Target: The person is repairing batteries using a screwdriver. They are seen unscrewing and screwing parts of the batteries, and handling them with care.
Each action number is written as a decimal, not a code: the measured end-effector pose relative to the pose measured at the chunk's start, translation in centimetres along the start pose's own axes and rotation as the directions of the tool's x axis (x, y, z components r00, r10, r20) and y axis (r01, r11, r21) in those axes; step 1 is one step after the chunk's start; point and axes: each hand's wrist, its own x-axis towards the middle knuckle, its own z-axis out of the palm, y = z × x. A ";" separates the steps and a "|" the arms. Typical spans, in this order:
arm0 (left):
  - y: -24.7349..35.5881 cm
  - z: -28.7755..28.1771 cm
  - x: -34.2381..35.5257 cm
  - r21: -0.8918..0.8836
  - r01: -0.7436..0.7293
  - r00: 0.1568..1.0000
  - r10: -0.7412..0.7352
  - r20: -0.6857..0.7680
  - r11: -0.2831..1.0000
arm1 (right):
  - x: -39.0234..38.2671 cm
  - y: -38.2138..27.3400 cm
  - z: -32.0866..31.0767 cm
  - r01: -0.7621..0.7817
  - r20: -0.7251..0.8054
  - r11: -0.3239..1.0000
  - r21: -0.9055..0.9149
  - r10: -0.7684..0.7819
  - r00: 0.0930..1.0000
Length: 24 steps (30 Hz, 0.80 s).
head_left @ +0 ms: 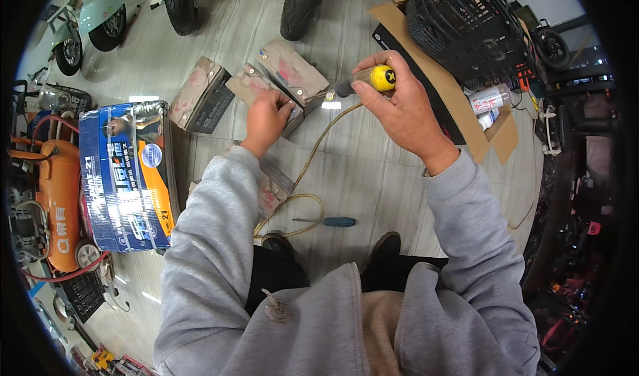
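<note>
My right hand [399,110] grips a screwdriver [379,78] with a yellow and black handle, its shaft pointing left at the corner of a grey, pink-smudged battery [288,65]. My left hand [268,120] is closed at the top of the neighbouring battery [247,82], fingertips pinched near its right end; what they hold is too small to make out. Another battery [198,96] stands to the left, and more [271,193] lie partly hidden under my left forearm. A yellowish hose [326,135] runs across the tiled floor, looping near a blue-handled screwdriver [339,221].
A blue carton [123,176] and orange compressor [58,203] stand at left. Scooter wheels [296,13] line the top. At right, a black basket [466,30] sits beside an opened cardboard box [499,140] with bottles. My shoes [386,246] are below.
</note>
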 end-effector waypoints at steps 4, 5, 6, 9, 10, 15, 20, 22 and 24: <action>-0.3 -0.4 0.0 -0.008 -0.059 0.998 0.059 0.015 0.998 | 0.6 -1.1 0.8 -0.033 0.063 0.999 0.002 0.033 0.997; -0.4 -0.4 0.1 -0.009 -0.051 0.998 0.052 0.025 0.999 | 0.7 -1.5 0.9 -0.063 0.095 0.998 0.015 0.062 0.994; -0.4 -0.4 0.1 -0.009 -0.046 0.998 0.046 0.032 0.999 | 0.8 -1.7 1.1 -0.058 0.099 0.998 0.017 0.056 0.994; -0.4 -0.4 0.3 0.010 -0.008 0.999 0.007 0.053 1.000 | 1.5 -2.3 1.6 -0.024 0.111 1.000 0.006 0.024 0.994; -0.4 -0.4 0.3 0.019 0.009 0.998 -0.011 0.061 1.000 | 1.7 -2.5 1.8 -0.009 0.117 1.000 -0.008 0.010 0.993; -0.4 -0.3 0.5 0.006 0.027 0.997 -0.028 0.070 1.000 | 2.7 -3.3 2.3 0.066 0.152 0.996 -0.064 -0.056 0.987; -0.6 0.0 0.6 0.002 0.094 0.992 -0.094 0.088 0.996 | 3.1 -4.1 2.7 0.141 0.184 0.982 -0.127 -0.116 0.976; -0.5 0.1 0.7 0.004 0.117 0.988 -0.117 0.101 0.993 | 3.1 -4.3 2.8 0.130 0.192 0.983 -0.134 -0.103 0.976; -0.5 0.0 0.7 0.009 0.109 0.989 -0.109 0.099 0.994 | 3.2 -4.4 3.0 0.144 0.203 0.981 -0.129 -0.116 0.972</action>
